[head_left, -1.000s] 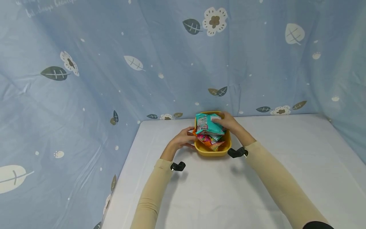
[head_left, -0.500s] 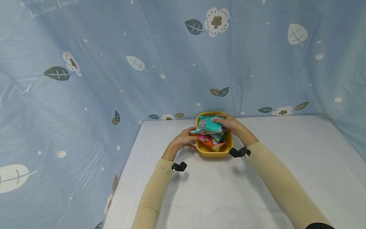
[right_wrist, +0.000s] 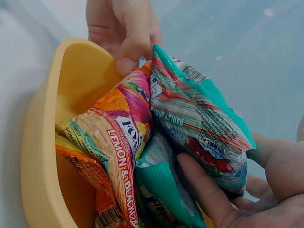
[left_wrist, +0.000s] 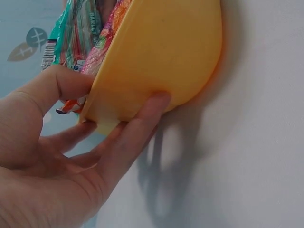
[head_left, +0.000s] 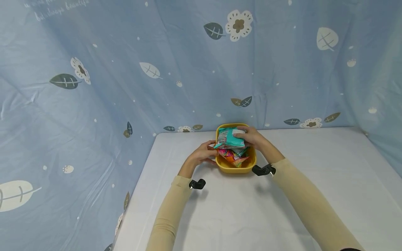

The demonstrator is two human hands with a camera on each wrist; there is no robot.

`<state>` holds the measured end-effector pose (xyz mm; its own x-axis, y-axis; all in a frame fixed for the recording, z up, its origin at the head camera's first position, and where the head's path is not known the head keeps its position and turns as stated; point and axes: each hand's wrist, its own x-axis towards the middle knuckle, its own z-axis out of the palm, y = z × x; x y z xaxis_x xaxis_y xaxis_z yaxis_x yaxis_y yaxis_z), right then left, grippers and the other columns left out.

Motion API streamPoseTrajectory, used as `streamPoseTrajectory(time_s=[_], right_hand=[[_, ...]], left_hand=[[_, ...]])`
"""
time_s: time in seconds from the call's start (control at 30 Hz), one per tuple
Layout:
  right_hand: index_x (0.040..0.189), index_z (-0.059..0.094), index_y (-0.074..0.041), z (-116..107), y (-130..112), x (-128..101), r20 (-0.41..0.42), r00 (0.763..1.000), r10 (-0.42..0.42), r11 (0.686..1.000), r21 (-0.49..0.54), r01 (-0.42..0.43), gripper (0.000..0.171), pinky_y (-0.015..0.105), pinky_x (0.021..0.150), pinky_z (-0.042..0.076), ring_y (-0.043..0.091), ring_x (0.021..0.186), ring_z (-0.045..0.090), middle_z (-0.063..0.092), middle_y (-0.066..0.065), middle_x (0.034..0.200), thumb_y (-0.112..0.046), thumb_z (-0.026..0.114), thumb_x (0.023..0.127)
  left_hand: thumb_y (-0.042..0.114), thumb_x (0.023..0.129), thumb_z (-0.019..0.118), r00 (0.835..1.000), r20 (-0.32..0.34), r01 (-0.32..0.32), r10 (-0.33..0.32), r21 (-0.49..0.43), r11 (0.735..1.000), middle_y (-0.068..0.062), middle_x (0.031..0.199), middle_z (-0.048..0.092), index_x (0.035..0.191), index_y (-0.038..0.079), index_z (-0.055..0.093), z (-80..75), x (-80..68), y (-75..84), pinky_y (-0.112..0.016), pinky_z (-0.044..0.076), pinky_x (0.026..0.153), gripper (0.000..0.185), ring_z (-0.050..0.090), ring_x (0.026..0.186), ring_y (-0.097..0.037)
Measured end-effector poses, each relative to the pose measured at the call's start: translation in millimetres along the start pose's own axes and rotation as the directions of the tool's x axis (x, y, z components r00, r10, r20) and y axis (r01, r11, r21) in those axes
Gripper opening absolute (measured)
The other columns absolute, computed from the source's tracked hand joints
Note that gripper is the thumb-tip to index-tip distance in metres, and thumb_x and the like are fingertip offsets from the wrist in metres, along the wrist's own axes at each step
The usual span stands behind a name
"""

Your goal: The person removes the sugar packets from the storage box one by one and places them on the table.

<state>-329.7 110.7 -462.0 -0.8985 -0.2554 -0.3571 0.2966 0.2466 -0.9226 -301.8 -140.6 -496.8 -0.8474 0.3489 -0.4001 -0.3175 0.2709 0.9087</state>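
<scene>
A yellow plastic tub stands near the back of the white table, filled with bright candy bags. My left hand grips its left side, thumb at the rim and fingers along the outer wall. Held in my right hand is a teal candy bag, on top of the pile, with thumb on one face and fingers beneath. An orange-pink candy bag lettered "lemon & blackc…" leans below it. Between them sits another teal bag, partly hidden by the held one.
A blue curtain with leaf and flower prints hangs right behind the tub and along the left side. The white tabletop spreads in front and to the right. Each wrist carries a small black camera.
The teal bag in my right hand has tilted and shifted slightly within the tub. My left hand stays on the tub's side. The head view has moved a little.
</scene>
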Motion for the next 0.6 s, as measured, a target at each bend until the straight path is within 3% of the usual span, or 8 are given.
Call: streamPoseTrajectory(time_s=[0.37, 0.6], right_hand=[[0.156, 0.027, -0.014, -4.3, 4.9, -0.3, 0.011, 1.0, -0.011, 1.0, 0.011, 0.011, 0.069, 0.026, 0.076, 0.063, 0.011, 0.082, 0.065, 0.045, 0.023, 0.139, -0.027, 0.061, 0.097], [0.156, 0.029, -0.016, -6.2, 6.6, -1.8, -0.005, 0.999, -0.038, 0.999, 0.034, 0.038, 0.069, 0.021, 0.07, 0.061, 0.008, 0.077, 0.065, 0.049, 0.015, 0.121, -0.027, 0.062, 0.096]], left_hand=[[0.003, 0.087, 0.063, 1.0, 0.009, 0.007, -0.007, -0.027, 1.0, -0.02, 0.131, 0.056, 0.151, 0.019, 0.035, 0.1, -1.8, 0.1, -0.055, 0.059, 0.086, 0.072, 0.063, 0.101, -0.027], [0.002, 0.087, 0.062, 1.0, 0.012, -0.001, 0.001, -0.023, 1.0, -0.022, 0.131, 0.055, 0.152, 0.018, 0.034, 1.2, -3.3, 1.2, -0.051, 0.061, 0.082, 0.072, 0.063, 0.103, -0.029]])
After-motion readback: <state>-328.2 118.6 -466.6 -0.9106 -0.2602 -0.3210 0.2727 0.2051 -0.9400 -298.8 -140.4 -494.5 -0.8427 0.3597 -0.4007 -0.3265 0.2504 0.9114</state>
